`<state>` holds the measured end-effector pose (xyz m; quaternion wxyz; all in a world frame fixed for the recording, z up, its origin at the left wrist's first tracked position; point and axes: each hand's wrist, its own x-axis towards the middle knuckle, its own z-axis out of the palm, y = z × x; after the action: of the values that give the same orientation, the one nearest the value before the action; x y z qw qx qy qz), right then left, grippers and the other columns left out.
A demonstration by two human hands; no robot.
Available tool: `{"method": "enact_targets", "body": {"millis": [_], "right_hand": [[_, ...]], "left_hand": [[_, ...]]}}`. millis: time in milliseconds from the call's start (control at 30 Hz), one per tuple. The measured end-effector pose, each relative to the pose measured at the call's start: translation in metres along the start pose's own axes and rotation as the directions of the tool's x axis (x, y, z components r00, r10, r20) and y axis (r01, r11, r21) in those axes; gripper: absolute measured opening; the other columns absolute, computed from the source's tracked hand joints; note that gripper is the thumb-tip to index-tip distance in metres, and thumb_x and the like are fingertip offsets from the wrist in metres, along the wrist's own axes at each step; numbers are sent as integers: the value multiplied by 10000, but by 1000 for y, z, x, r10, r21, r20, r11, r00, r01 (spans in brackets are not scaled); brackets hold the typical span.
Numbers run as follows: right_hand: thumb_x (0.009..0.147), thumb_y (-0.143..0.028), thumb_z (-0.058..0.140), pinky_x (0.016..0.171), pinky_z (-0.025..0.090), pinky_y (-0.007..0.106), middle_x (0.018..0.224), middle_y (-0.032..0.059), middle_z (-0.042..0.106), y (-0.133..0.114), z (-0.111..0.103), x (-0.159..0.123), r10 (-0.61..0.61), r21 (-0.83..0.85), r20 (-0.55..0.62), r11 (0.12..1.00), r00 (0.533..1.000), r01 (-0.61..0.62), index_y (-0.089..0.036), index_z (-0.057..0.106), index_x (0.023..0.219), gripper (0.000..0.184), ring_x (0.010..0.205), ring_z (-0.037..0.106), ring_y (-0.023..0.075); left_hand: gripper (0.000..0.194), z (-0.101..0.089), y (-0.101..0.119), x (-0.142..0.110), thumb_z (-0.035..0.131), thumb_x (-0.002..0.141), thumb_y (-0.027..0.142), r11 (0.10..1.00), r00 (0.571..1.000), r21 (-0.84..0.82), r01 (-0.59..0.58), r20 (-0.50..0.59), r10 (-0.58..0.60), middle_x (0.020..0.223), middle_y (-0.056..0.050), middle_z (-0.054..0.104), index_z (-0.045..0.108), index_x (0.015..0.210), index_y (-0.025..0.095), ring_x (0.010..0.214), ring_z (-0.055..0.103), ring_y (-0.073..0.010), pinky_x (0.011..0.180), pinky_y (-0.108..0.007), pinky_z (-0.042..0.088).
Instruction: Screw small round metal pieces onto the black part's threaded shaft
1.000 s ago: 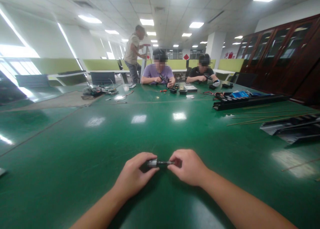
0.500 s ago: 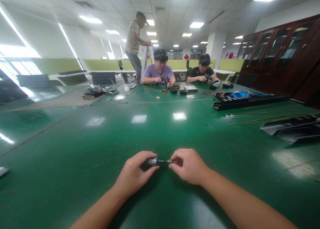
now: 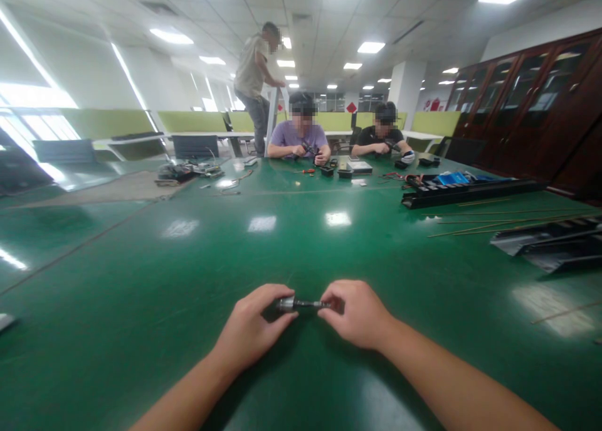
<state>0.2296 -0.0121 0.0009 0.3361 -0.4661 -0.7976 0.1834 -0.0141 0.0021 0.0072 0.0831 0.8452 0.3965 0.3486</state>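
A small metal cylinder with a thin dark shaft (image 3: 298,304) is held between both my hands just above the green table (image 3: 301,243). My left hand (image 3: 251,327) is closed round its silvery thick end. My right hand (image 3: 355,313) pinches the far end of the shaft with thumb and fingers. Both forearms reach in from the bottom edge of the view.
Long black trays (image 3: 465,191) and thin rods (image 3: 498,221) lie at the right, with more dark trays (image 3: 550,243) nearer. Two seated people (image 3: 301,136) work at the far end amid small tools. A third person (image 3: 256,79) stands on a ladder behind them.
My hands and the metal part have hardly moved. The person on the ladder at the back has climbed a little higher.
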Motion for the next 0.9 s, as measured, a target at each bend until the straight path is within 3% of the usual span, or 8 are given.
{"method": "enact_targets", "body": {"millis": [633, 900], "right_hand": [[804, -268, 694, 623, 382, 244, 744, -9, 663, 2, 0, 1, 12, 15, 2, 1000, 1000, -12, -210, 695, 818, 60, 667, 572, 135], [801, -275, 701, 633, 391, 248, 753, -6, 669, 1, 0, 0, 6, 0, 7, 1000, 1000, -6, -209, 690, 811, 68, 675, 583, 139]], "left_hand": [[257, 0, -5, 0, 719, 818, 273, 1000, 1000, 1, -17, -10, 17, 1014, -27, 719, 667, 1064, 220, 930, 683, -159, 854, -266, 553], [261, -1, -8, -1, 719, 820, 317, 999, 999, 7, 42, -11, -42, 1011, -16, 723, 675, 1063, 232, 920, 684, -160, 850, -265, 545]]}}
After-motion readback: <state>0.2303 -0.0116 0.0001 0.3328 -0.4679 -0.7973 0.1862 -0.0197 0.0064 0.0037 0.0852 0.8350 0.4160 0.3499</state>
